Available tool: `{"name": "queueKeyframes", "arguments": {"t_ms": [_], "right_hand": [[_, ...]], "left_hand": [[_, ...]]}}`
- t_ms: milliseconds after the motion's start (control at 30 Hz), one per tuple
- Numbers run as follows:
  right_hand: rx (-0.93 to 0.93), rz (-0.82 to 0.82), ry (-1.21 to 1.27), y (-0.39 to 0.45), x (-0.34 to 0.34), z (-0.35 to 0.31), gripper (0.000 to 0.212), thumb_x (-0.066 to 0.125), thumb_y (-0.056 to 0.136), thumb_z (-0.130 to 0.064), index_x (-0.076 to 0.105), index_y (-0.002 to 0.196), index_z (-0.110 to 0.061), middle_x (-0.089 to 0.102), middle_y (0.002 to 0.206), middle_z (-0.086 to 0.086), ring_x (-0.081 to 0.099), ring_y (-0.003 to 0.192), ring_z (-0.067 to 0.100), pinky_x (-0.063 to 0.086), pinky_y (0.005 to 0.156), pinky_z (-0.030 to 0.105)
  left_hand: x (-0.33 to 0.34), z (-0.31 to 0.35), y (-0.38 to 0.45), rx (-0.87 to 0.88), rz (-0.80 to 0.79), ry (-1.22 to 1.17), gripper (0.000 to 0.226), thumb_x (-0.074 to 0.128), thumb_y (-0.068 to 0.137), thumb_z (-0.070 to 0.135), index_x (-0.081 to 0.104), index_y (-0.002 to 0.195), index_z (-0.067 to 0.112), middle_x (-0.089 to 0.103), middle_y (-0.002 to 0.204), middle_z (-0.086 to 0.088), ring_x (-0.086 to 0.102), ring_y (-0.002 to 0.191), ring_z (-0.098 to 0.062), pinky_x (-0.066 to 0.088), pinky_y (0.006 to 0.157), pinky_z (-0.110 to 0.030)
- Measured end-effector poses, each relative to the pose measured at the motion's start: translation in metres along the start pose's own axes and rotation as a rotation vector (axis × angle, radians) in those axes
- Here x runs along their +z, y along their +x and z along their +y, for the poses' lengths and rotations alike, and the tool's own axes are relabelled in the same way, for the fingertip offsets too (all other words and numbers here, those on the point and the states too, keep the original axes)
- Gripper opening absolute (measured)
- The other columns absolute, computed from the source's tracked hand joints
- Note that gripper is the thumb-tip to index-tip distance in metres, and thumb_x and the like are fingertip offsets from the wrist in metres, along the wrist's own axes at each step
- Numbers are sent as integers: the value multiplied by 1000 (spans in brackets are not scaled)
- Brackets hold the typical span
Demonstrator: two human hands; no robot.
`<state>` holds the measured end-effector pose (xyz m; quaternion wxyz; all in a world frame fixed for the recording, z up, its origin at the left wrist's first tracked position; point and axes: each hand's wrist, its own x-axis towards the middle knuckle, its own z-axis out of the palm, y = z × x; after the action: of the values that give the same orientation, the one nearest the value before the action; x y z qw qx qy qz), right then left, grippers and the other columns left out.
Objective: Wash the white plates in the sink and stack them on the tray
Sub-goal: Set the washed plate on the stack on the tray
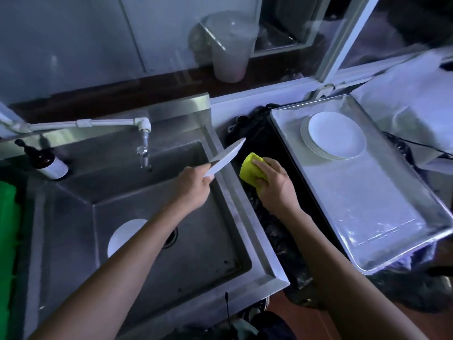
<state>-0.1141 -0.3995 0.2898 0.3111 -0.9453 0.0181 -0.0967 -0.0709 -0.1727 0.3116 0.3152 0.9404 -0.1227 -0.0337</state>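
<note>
Head view showed the task well advanced but not complete. A stack of white plates (337,137) already sat on the tray (382,217) at the right of the frame, near the tray's upper end. One more plate (122,235) lay on the floor of the sink (208,241) at lower left, partly hidden behind the left forearm and next to the drain; it looked yet to be washed. A third plate (226,155) was in hand, seen nearly edge-on above the sink's right rim, between basin and tray.

Left hand (193,187): fingers curled, grip closed on the lower rim of the raised plate, thumb pressed against its face. Right hand (274,185): grip closed on a yellow sponge (250,168), fingers wrapped over its top, held over the dark gap between sink and tray. Sponge and plate were near each other but apart.

Judged remaining work: place the held plate on the stack, then wash and stack the plate in the sink. No water was visibly running from the tap (144,153).
</note>
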Motion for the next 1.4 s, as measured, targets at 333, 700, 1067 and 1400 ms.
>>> {"name": "queueKeyframes", "arguments": {"t_ms": [333, 700, 1067, 1400], "right_hand": [[111, 133, 58, 10, -110, 106, 55, 64, 81, 2, 62, 133, -17, 55, 137, 8, 56, 119, 34, 49, 96, 44], [252, 167, 54, -14, -172, 196, 58, 55, 87, 2, 56, 139, -24, 48, 144, -2, 57, 110, 34, 53, 73, 42], [266, 159, 70, -18, -174, 228, 54, 59, 85, 2, 60, 134, -20, 53, 138, 3, 55, 114, 32, 51, 87, 43], [299, 143, 82, -21, -170, 251, 53, 59, 86, 2, 59, 135, -19, 53, 139, 4, 54, 118, 31, 50, 88, 42]], "left_hand": [[62, 124, 74, 339, 5, 148, 50, 54, 98, 6, 61, 136, 38, 67, 133, 8, 66, 111, -24, 57, 80, -37], [162, 214, 141, 471, -129, 317, 74, 39, 90, -8, 50, 146, 40, 50, 151, 6, 46, 141, -25, 34, 115, -35], [218, 243, 168, 563, -215, 455, 69, 42, 90, -8, 51, 146, 31, 52, 151, 1, 49, 136, -25, 37, 108, -44], [253, 255, 183, 577, -296, 692, 75, 42, 92, 0, 20, 159, 28, 24, 165, 1, 22, 149, -27, 25, 117, -47]]}}
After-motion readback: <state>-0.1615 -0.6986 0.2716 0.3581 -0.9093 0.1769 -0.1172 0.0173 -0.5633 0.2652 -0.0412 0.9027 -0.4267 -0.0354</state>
